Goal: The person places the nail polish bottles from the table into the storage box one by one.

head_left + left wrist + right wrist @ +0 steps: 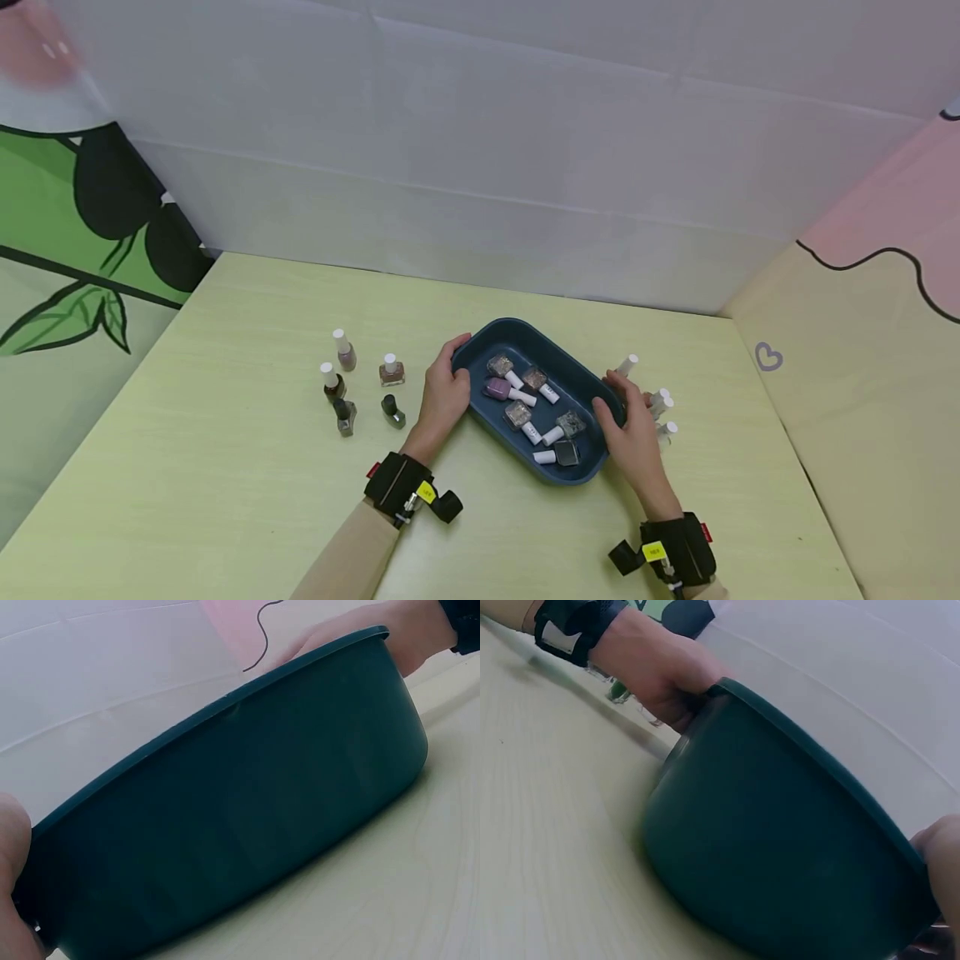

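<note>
A dark blue rectangular tray [519, 340] is held at its two ends by both hands, set at a slant over the table. My left hand [444, 398] grips the left end, thumb along the rim. At the opposite end my right hand [636, 440] grips the rim, thumb on the near side and fingers beyond it. Inside lie several nail polish bottles with white caps, among them a purple bottle [497, 388] and a dark bottle [567, 453]. Both wrist views show the tray's outer wall [232, 817] close above the tabletop, hiding its contents.
Left of the tray stand several nail polish bottles, including a brownish bottle [392, 373] and a black-capped bottle [392, 412]. More white-capped bottles [662, 400] stand behind my right hand, partly hidden. A pale wall sheet [480, 225] rises behind the wooden table [247, 450].
</note>
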### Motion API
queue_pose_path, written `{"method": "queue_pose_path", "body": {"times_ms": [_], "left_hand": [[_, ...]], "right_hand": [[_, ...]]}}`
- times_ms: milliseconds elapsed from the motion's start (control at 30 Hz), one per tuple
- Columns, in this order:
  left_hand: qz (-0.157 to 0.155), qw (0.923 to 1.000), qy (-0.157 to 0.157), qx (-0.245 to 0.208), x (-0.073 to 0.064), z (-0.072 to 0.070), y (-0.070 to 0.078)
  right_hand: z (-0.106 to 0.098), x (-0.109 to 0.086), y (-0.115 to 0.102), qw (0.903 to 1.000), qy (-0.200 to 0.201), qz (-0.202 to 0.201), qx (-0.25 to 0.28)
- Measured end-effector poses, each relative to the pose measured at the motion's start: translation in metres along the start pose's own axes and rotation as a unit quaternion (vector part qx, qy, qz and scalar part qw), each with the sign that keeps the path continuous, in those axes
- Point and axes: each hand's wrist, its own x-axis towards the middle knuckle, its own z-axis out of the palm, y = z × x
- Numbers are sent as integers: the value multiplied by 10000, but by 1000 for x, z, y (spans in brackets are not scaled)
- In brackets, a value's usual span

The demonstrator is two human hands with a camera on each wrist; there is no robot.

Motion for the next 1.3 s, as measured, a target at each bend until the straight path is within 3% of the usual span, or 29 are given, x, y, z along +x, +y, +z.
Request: {"method": "queue_pose_path", "body": {"times_ms": [233, 433, 567, 833, 933, 1300], "left_hand": [[-34, 10000, -47, -20, 0, 3, 0], [9, 10000, -21, 31, -1, 5, 0], [-4, 10000, -25, 39, -1, 6, -1], [-88, 9999, -62, 46, -1, 7, -3], [-87, 9999, -60, 103, -1, 6, -3], [16, 9999, 12, 102, 1, 0, -2]], "right_hand": [[2, -3, 3, 9961, -53, 797, 386], [3, -5, 6, 9879, -59, 1230, 939], [4, -9, 7, 9758, -31, 1639, 1444], [10, -13, 7, 9385, 223, 2411, 2464], [11, -13, 8, 9320, 311, 2503, 2602], [20, -10, 9, 9282, 369, 2407, 2814]]}}
